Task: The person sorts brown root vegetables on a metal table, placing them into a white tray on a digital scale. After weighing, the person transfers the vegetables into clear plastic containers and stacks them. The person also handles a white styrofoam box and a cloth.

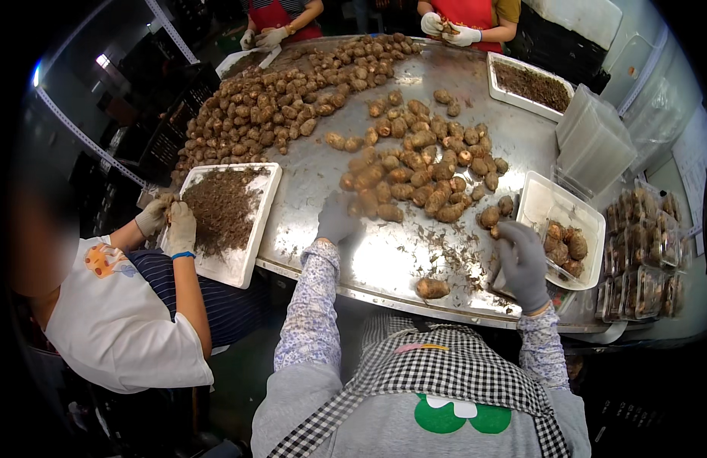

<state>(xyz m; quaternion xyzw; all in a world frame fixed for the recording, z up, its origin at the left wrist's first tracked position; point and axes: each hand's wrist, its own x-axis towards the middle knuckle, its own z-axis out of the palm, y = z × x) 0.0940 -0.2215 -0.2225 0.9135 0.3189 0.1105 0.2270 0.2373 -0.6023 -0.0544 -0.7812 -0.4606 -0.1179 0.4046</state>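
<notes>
My left hand (339, 219), in a grey glove, is over the metal table beside the near left edge of a loose pile of small brown taros (414, 164); motion smears its fingers. My right hand (523, 267), also grey-gloved, is at the table's right front, between the pile and a white foam tray (588, 206) with several taros (571, 248) inside. Its fingers are bent and apart, with the tips at a taro (489, 217) on the pile's right edge. A single taro (433, 288) lies near the front edge among scraps of peel.
A large taro heap (254, 107) covers the far left. At left, a co-worker's gloved hands (178, 225) are over a white tray (263, 221) of brown debris. Two more people stand across the table. Clear plastic boxes (594, 130) and filled packs (636, 294) line the right.
</notes>
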